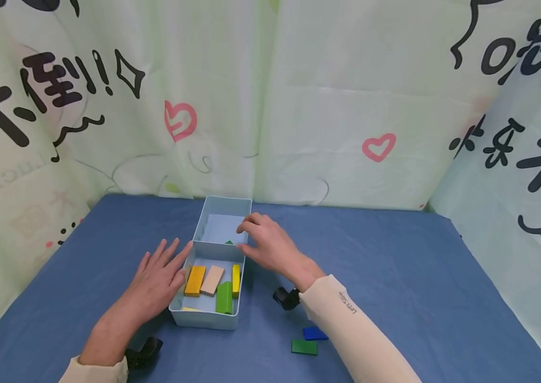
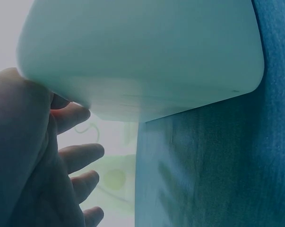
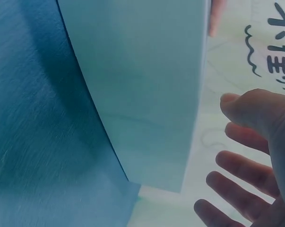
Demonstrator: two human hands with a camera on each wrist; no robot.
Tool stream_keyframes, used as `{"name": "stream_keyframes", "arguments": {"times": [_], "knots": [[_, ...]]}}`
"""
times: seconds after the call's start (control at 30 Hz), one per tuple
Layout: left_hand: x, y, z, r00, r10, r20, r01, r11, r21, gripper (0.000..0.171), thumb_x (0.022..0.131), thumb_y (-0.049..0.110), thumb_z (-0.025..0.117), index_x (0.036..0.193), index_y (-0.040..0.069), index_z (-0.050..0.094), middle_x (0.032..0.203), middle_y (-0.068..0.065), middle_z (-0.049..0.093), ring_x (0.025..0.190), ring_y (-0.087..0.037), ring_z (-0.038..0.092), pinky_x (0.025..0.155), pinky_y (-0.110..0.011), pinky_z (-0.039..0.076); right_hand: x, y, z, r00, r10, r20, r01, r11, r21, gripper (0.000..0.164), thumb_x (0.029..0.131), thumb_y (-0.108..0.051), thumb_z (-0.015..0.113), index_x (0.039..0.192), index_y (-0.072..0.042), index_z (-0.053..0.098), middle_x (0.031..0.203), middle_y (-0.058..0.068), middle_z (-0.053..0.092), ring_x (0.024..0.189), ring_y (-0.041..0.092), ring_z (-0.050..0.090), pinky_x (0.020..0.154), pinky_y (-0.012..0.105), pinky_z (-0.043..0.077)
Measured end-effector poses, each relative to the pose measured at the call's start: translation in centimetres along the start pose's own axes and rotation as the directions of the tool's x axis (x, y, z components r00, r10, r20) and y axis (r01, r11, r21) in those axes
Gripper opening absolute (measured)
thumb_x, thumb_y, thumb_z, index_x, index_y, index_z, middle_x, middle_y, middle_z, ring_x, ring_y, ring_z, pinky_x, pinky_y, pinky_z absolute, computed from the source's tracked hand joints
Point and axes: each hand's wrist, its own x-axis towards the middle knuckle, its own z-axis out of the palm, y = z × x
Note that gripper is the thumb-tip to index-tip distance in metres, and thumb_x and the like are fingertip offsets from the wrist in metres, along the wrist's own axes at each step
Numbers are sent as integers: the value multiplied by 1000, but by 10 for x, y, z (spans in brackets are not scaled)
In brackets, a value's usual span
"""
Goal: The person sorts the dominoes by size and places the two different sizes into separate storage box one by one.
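Note:
A pale blue box holds an orange-yellow block, a pale wood-coloured block, a green block and a narrow yellow block. Behind it, a second pale blue box shows a bit of green block above the shared edge. My left hand rests against the near box's left rim, fingers spread and fairly straight. Over the right side of the far box is my right hand, fingers loosely bent, holding nothing; its wrist view shows the fingers apart beside the box wall.
On the blue tablecloth, near my right forearm, lie a blue block and a green block. Dark wrist cameras sit by both wrists. A printed curtain closes in the back and both sides.

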Motion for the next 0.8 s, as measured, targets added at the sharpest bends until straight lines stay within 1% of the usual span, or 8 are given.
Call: {"name": "stream_keyframes", "arguments": {"times": [0.27,0.47,0.8], "knots": [[-1,-1,0,1000,3,-1,-3,1000,-13,53,105,24,43,156,14,32,162,-24,24,150,-48,10,115,-71,7,-26,2,-12,999,12,-33,-12,1000,7,25,91,-22,73,114,-12,70,120,5,63,107,22,59,87,36,54],[-1,-1,0,1000,7,2,-7,1000,-13,53,105,24,42,156,14,32,162,-23,23,151,-48,10,115,-71,7,-46,4,-21,998,16,-62,-17,1000,-15,21,91,-20,73,111,-16,70,120,2,63,107,20,60,85,34,54],[-1,-3,1,1000,5,14,-5,1000,-18,54,105,24,42,157,14,31,163,-23,22,151,-48,9,116,-70,5,-78,6,-32,995,-5,-102,4,1000,-10,23,88,-19,76,110,-17,70,119,0,63,107,17,60,83,34,55]]}}
